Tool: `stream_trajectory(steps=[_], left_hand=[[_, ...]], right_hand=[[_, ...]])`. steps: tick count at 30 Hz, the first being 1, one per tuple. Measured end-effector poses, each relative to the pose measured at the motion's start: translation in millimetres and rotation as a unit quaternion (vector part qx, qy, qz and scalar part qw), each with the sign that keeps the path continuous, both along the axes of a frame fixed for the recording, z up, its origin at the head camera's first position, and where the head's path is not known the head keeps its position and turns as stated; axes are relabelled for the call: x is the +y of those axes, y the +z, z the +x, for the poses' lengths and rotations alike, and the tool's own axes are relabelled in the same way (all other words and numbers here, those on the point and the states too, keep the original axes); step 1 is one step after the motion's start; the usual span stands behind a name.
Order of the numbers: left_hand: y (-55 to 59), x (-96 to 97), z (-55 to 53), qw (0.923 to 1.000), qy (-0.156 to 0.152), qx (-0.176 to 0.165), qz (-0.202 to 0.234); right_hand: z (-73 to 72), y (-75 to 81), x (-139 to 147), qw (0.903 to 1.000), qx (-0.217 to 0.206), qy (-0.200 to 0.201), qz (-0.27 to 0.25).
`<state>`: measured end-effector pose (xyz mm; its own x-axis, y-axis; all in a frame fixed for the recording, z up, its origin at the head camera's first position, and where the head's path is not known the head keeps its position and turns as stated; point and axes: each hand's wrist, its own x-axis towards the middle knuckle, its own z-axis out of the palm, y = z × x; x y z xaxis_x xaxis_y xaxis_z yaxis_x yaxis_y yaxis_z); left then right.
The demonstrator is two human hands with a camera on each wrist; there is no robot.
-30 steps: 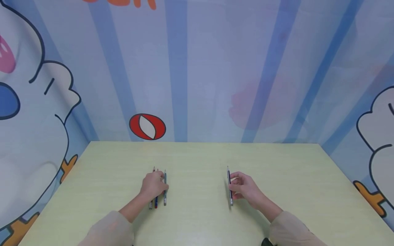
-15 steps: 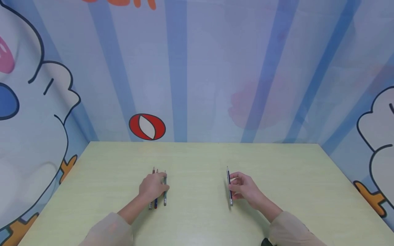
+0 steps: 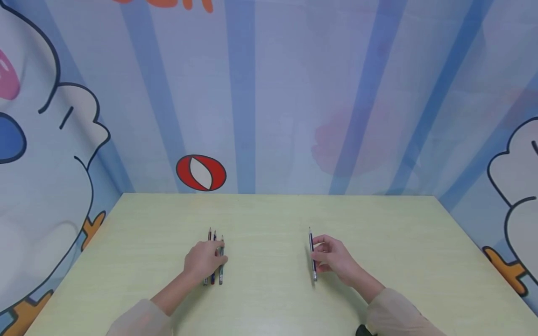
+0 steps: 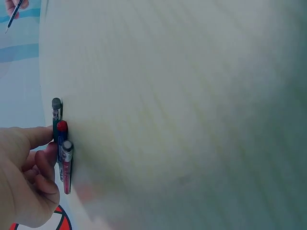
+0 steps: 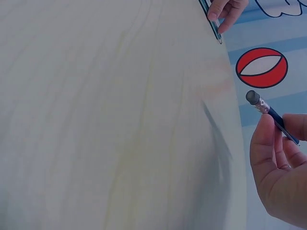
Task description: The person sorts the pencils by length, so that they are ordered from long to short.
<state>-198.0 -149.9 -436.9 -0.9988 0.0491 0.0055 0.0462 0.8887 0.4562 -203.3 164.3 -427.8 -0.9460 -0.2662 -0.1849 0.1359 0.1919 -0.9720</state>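
Note:
In the head view, three pencils lie side by side under my left hand (image 3: 201, 262). Thumb and fingers pinch the rightmost, a green pencil (image 3: 221, 276) with a grey eraser. Close beside it are a blue pencil (image 4: 62, 127) with a red end and a red pencil (image 4: 67, 167) with an eraser, both partly hidden by the hand. To the right, my right hand (image 3: 337, 259) grips a dark blue pencil (image 3: 313, 267) between thumb and fingers, its tip pointing away. The right wrist view shows that pencil's grey eraser and metal band, with its shadow on the table.
The pale wooden table (image 3: 269, 219) ends at a blue striped backdrop (image 3: 277, 93) printed with cartoon figures and a red ball (image 3: 201, 172). A small black object (image 3: 363, 330) shows at the near edge by the right sleeve.
My left hand has shifted slightly left and nearer, bringing the green pencil closer to the blue and red ones. The right hand and its pencil have hardly moved.

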Motion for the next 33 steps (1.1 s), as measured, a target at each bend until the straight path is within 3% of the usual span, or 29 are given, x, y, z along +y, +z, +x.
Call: stream_trajectory(steps=[15, 24, 33], left_hand=[[-2.4, -1.8, -0.3, 0.9999, 0.0, 0.011, 0.005], [-1.4, -1.8, 1.9, 0.9996, -0.001, 0.018, 0.024], [-1.2, -1.9, 1.4, 0.9996, 0.003, 0.018, 0.022]], right_hand=[[1.6, 6.2, -18.1, 0.9997, 0.003, 0.025, 0.001], [-5.0, 11.6, -51.2, 0.999, 0.013, 0.043, 0.002], [-14.5, 7.0, -85.8, 0.9983, 0.017, 0.054, 0.009]])
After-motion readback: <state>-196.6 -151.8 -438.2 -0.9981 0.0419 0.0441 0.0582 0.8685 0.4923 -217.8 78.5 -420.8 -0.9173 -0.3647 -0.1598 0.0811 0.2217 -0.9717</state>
